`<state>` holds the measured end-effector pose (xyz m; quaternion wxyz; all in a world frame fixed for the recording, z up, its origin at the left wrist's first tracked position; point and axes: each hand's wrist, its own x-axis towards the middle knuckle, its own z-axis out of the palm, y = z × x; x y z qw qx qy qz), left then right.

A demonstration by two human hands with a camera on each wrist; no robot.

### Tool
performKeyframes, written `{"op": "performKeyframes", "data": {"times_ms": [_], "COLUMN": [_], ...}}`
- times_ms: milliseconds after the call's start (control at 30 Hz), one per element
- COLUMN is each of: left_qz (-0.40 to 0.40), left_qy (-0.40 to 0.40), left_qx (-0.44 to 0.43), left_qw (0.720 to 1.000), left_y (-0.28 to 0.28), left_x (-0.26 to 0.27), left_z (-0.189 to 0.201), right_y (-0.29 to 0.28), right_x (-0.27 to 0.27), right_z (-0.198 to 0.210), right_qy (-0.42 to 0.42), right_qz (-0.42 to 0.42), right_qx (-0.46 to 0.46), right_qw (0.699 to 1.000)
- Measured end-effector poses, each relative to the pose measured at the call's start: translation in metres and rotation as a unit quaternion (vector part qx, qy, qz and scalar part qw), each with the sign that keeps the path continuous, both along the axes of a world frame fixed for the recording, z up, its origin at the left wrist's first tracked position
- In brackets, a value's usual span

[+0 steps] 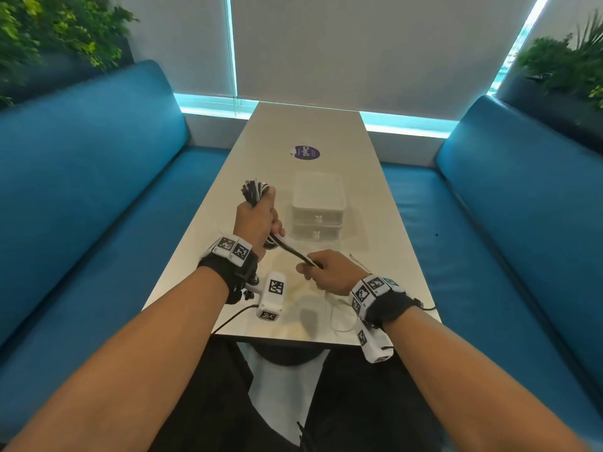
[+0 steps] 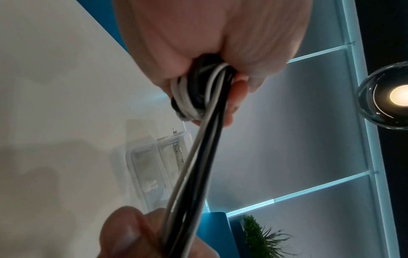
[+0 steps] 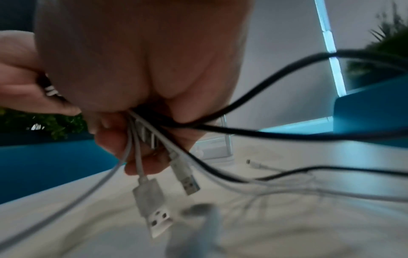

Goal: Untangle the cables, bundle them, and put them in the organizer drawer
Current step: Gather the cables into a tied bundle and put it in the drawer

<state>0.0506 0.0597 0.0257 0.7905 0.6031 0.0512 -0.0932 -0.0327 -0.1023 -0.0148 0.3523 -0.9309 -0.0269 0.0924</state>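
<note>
My left hand [image 1: 257,216] grips a folded bundle of black and white cables [image 1: 254,191], raised above the table with loops sticking out over the fist. In the left wrist view the coiled cables [image 2: 194,97] fill the fist [image 2: 212,52]. A taut run of cable strands [image 1: 293,251] leads down to my right hand [image 1: 329,270], which grips them. Under that hand [image 3: 141,73] hang white USB plugs [image 3: 154,207] and loose black and white tails. The clear two-drawer organizer [image 1: 318,207] stands just beyond both hands, its drawers closed.
A narrow white table [image 1: 310,132] runs away from me with blue benches [image 1: 81,197] on both sides. A purple sticker [image 1: 305,153] lies past the organizer. A loose white cable [image 1: 339,316] lies near the front edge by my right wrist. Plants stand in both far corners.
</note>
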Motion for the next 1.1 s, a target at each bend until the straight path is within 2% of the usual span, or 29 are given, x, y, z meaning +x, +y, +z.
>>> {"op": "performKeyframes", "data": {"times_ms": [133, 267, 400, 467, 567, 700, 833, 1000, 1100], "left_qz": [-0.021, -0.063, -0.155, -0.183, -0.227, -0.296, -0.344, -0.309, -0.309], "left_qy": [-0.020, -0.041, -0.067, -0.089, -0.130, -0.186, -0.177, -0.150, -0.149], "left_qx": [0.076, 0.142, 0.239, 0.257, 0.298, 0.383, 0.426, 0.498, 0.534], "left_qw": [0.997, 0.987, 0.956, 0.945, 0.918, 0.855, 0.818, 0.796, 0.773], "left_y": [0.003, 0.008, 0.001, -0.001, -0.005, -0.014, -0.012, -0.011, -0.013], "left_x": [0.001, 0.000, -0.007, -0.011, -0.016, -0.022, -0.023, -0.018, -0.015], "left_z": [-0.003, -0.017, -0.030, -0.032, -0.031, -0.035, -0.034, -0.029, -0.024], "right_y": [-0.019, -0.032, -0.029, -0.028, -0.025, -0.017, -0.015, -0.010, -0.007], "right_x": [-0.001, -0.001, 0.007, 0.010, 0.015, 0.021, 0.018, 0.017, 0.017], "right_z": [-0.005, -0.005, 0.000, 0.003, 0.011, 0.017, 0.017, 0.014, 0.014], "right_qy": [0.015, -0.016, -0.030, -0.036, -0.057, -0.040, -0.037, -0.053, -0.073], "right_qz": [0.052, 0.071, 0.059, 0.052, 0.048, 0.052, 0.048, 0.037, 0.036], "right_qx": [-0.078, -0.174, -0.225, -0.238, -0.235, -0.261, -0.225, -0.167, -0.145], "right_qw": [0.995, 0.982, 0.972, 0.969, 0.969, 0.963, 0.973, 0.984, 0.986]}}
